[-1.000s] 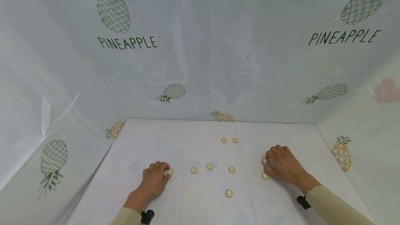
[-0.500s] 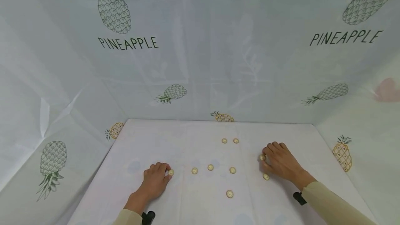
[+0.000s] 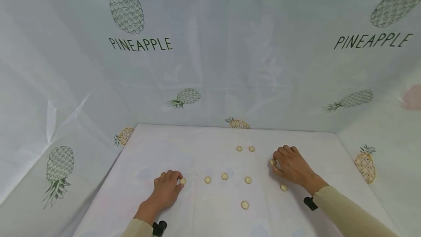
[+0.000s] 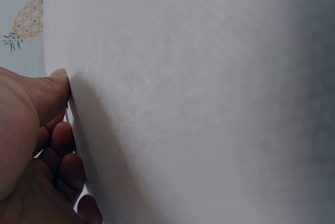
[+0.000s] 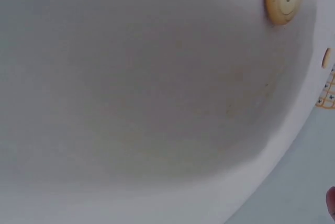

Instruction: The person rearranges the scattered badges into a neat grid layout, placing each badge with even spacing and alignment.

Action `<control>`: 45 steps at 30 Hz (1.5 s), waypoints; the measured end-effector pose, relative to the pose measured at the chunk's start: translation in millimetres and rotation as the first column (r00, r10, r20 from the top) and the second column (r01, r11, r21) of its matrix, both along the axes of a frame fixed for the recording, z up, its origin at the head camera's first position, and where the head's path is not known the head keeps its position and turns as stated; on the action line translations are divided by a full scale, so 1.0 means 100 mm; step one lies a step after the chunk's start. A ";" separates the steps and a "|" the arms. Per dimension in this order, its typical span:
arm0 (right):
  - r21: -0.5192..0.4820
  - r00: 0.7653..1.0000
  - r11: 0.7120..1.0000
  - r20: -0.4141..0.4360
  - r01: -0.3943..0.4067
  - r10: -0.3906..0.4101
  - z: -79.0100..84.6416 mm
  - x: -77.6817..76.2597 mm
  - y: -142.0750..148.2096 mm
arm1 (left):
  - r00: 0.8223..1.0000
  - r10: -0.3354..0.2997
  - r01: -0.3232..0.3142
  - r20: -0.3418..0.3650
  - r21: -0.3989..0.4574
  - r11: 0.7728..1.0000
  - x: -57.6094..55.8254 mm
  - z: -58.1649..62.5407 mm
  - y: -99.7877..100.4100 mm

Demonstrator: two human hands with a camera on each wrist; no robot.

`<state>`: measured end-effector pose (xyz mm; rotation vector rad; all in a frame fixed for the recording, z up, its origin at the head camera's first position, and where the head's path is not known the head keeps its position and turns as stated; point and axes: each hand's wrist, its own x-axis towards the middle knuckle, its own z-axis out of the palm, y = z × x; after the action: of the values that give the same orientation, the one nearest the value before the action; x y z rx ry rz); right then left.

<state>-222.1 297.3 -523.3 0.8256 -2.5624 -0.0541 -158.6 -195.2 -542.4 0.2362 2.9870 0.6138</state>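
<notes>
Button-like disc (image 3: 273, 162) at the right hand (image 3: 292, 165) is sitting in the right half of the worktop (image 3: 217, 226), well in from the right edge. Right grip: thumb and fingertips are pinching its rim, gap about matching the disc; cannot tell if it is clearing the surface. Left-hand disc (image 3: 182, 181) is sitting in the left half, well in from the left edge; the left hand (image 3: 167, 189) is pinching it between thumb and forefinger, similarly narrow. Wrist views aren't showing either pinched disc clearly.

Loose ones: far pair of discs (image 3: 239, 148) is lying near the far edge, row of three discs (image 3: 224, 176) is crossing the middle, front disc (image 3: 245, 205) is lying nearest the near side, spare disc (image 3: 283, 187) is lying just nearside of the right hand.

Judging the step: right hand seems to be shifting its disc. Doing it well probably means gripping only the rim, holding the face level, setting down flat, releasing both sides together so nothing is flipping. Wrist should be clearing the spare disc; left pinch should be pressing lightly, not skidding.
</notes>
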 end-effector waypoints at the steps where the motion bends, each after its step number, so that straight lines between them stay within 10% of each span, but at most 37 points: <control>1: 0.000 1.000 1.000 0.005 0.000 0.000 0.00 -0.01 -0.02 | 1.000 0.001 -0.001 0.001 0.001 1.000 0.00 0.00 0.00; 45: -0.004 0.968 1.000 0.248 -0.027 0.027 -0.03 -0.92 -1.60 | 0.999 -0.015 0.016 -0.041 0.010 1.000 -0.01 -0.05 0.00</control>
<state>-314.4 137.4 -525.9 0.9178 -2.7830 0.0625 -159.3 -195.4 -547.4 0.2758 3.0191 0.6301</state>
